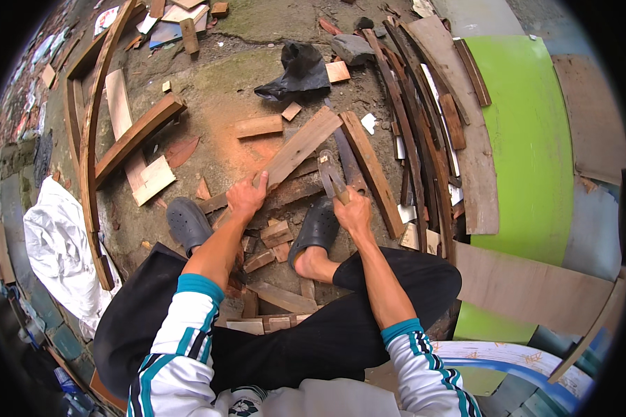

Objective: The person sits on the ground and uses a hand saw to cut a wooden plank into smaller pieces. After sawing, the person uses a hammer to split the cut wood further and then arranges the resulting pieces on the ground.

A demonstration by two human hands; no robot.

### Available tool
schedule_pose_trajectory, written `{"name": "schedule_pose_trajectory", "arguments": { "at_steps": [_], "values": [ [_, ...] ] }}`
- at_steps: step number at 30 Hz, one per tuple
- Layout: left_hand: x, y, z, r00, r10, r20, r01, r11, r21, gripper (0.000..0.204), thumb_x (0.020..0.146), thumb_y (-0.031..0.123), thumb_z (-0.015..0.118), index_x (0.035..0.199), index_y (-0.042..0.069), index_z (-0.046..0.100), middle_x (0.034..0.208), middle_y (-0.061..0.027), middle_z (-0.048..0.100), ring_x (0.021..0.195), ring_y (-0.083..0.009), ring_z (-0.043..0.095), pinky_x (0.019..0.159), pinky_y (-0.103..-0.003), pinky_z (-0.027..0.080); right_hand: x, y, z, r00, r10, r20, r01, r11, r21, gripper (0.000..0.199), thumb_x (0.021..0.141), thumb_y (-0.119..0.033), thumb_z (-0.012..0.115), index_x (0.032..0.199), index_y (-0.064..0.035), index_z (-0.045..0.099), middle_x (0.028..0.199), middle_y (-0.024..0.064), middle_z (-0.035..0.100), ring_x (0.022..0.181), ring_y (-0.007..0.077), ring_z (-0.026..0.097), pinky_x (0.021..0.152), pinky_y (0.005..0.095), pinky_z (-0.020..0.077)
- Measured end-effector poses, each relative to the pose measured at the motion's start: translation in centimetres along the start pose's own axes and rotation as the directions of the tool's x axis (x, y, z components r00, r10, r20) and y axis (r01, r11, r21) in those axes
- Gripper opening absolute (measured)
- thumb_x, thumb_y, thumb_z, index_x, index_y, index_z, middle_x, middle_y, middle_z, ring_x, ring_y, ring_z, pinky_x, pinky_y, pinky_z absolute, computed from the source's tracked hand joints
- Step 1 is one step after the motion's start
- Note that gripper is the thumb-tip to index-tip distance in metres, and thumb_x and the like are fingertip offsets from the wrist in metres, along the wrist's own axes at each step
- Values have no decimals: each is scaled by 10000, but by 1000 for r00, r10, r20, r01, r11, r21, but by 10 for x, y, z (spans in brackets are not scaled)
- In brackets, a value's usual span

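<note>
My left hand is closed around a wooden plank that slants up to the right in front of me. In my right hand is a hammer, gripped by its handle, with the metal head pointing away from me beside the plank. A handsaw lies just right of the hammer, its blade partly hidden by the plank. Next to the saw rests a longer wooden beam. Under the plank are other wood pieces, partly covered. Short wood blocks lie between my feet.
Long dark strips and a green board lie at right. A wooden frame and white cloth are at left. Ahead lie a black plastic bag, a stone and a loose block.
</note>
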State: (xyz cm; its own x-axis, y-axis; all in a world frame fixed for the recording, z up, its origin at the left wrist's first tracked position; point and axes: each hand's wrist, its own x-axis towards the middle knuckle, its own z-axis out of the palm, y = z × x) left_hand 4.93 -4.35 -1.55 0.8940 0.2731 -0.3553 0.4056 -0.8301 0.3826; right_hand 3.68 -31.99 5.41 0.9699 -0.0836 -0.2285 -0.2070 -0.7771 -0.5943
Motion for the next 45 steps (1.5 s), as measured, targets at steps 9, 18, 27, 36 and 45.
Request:
{"name": "schedule_pose_trajectory", "arguments": {
  "at_steps": [9, 18, 27, 36, 45],
  "values": [
    [-2, -11, -15, 989, 144, 31, -138, 979, -151, 704, 997, 608, 426, 1395, 40, 547, 1313, -286, 603, 1252, -424, 557, 1061, -492, 406, 37, -28, -32, 983, 127, 136, -100, 977, -189, 310, 808, -233, 661, 1043, -40, 724, 912, 255, 721, 860, 453, 704, 797, 505, 569],
    [-73, -35, -3, 965, 248, -83, -226, 951, 209, 837, 815, 355, 815, 1463, 59, 374, 1361, -199, 480, 1267, -394, 465, 1021, -481, 420, 5, -89, -195, 986, 36, 165, 34, 914, -404, 296, 760, -147, 651, 999, -7, 756, 934, 225, 738, 866, 378, 731, 767, 460, 582],
    [-55, -43, -53, 893, 421, 156, -435, 898, 63, 890, 775, 202, 812, 1489, -16, 328, 1373, -328, 523, 1248, -488, 526, 1048, -504, 443, -14, -87, -194, 999, 50, 16, -45, 975, -220, 307, 752, -174, 650, 980, -2, 763, 949, 245, 736, 887, 388, 732, 805, 463, 571],
    [-62, -60, -137, 860, 461, 218, -437, 887, -149, 944, 842, 379, 795, 1567, 20, 309, 1385, -252, 582, 1231, -368, 605, 1037, -438, 481, 3, -103, -197, 992, 107, -70, -114, 987, -113, 358, 773, -192, 632, 1051, -5, 757, 1052, 277, 719, 1011, 407, 708, 886, 481, 544],
    [-40, -45, -184, 901, 434, -18, -415, 846, -334, 924, 869, 390, 777, 1525, -81, 327, 1376, -279, 577, 1231, -312, 608, 1038, -403, 477, -23, -159, -188, 999, -7, 36, 13, 989, -145, 425, 849, -398, 736, 1078, -41, 756, 1073, 219, 732, 1034, 390, 699, 884, 474, 536]
  ]
}}
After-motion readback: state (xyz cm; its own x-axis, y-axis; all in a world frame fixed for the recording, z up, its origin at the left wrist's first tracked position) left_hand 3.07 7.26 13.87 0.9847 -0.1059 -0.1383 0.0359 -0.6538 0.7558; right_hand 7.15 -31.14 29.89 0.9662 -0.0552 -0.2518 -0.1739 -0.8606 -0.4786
